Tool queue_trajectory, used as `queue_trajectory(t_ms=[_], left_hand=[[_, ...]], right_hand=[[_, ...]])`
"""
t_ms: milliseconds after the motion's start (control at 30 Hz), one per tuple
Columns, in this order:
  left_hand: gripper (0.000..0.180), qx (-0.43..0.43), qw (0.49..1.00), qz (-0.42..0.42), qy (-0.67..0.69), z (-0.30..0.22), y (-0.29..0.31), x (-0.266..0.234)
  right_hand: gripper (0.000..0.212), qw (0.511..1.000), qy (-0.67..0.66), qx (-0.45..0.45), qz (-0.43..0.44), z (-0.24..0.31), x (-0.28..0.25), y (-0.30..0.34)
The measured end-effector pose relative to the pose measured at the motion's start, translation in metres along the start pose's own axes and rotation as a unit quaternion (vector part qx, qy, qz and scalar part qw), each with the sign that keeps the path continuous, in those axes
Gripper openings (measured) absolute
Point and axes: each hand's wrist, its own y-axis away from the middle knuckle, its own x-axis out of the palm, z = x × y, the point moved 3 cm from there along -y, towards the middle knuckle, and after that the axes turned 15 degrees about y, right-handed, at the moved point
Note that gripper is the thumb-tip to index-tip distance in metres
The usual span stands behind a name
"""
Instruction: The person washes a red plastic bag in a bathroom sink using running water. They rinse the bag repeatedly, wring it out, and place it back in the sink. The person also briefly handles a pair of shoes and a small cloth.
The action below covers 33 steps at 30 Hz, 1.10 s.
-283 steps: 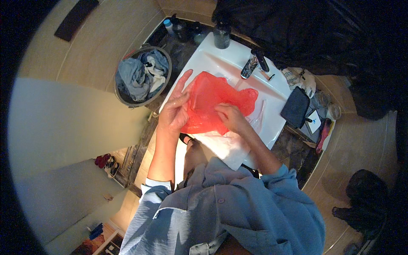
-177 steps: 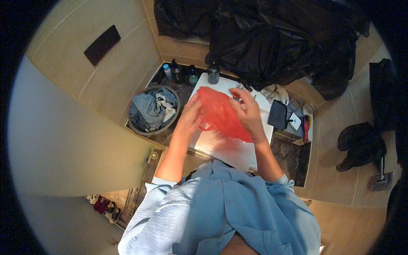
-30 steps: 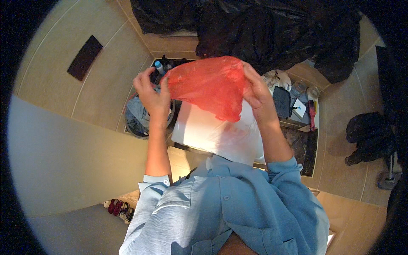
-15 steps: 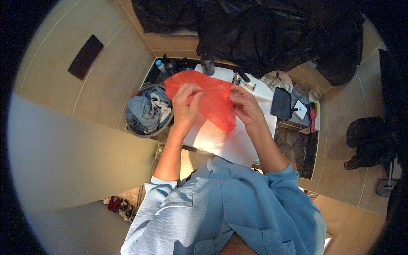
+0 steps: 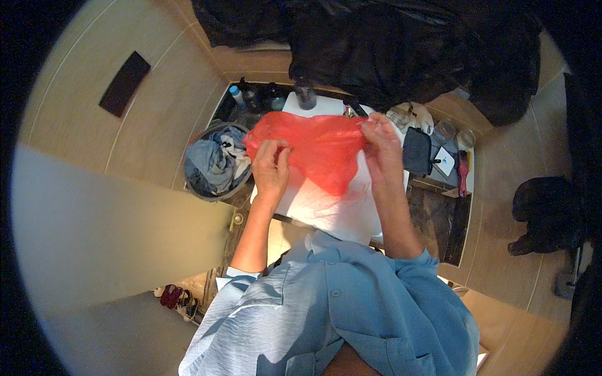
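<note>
At the far left, a round basket (image 5: 213,164) stands on the floor just beside the left edge of the white worktop (image 5: 326,210); it is filled with grey and blue cloth. Several bottles (image 5: 251,97) stand near the worktop's far left corner. The left hand (image 5: 271,170) is closed on the left edge of a red plastic bag (image 5: 313,147), fingers pinching the film. The bag is stretched between both hands, held clear above the middle of the worktop, its lower end hanging to a point. The right hand (image 5: 380,147) pinches the bag's right upper edge, fingers closed on it. Beyond the worktop's right edge lie a dark pouch (image 5: 416,150), a small white card (image 5: 445,161) and a red item (image 5: 463,172), too small to identify. Dark cloth (image 5: 401,50) is heaped past the far edge.
</note>
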Motion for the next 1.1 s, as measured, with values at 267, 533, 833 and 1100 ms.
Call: queue_trajectory(t_ms=[267, 533, 833, 1100], left_hand=[[0.031, 0.119, 0.990, 0.047, -0.067, -0.066, -0.024, -0.001], [0.022, 0.089, 0.993, 0.069, 0.025, -0.058, -0.034, 0.016], [0.007, 0.065, 0.993, 0.050, 0.090, -0.054, -0.037, 0.009], [0.005, -0.092, 0.964, -0.013, 0.248, -0.033, -0.031, 0.006]], right_hand=[[0.026, 0.981, 0.186, -0.029, 0.037, 0.024, 0.032, 0.001], [0.042, 0.958, 0.224, -0.069, 0.163, 0.021, 0.063, 0.007], [0.043, 0.930, 0.305, -0.093, 0.183, 0.013, 0.063, 0.007], [0.027, 0.896, 0.391, -0.074, 0.195, -0.002, 0.057, 0.007]])
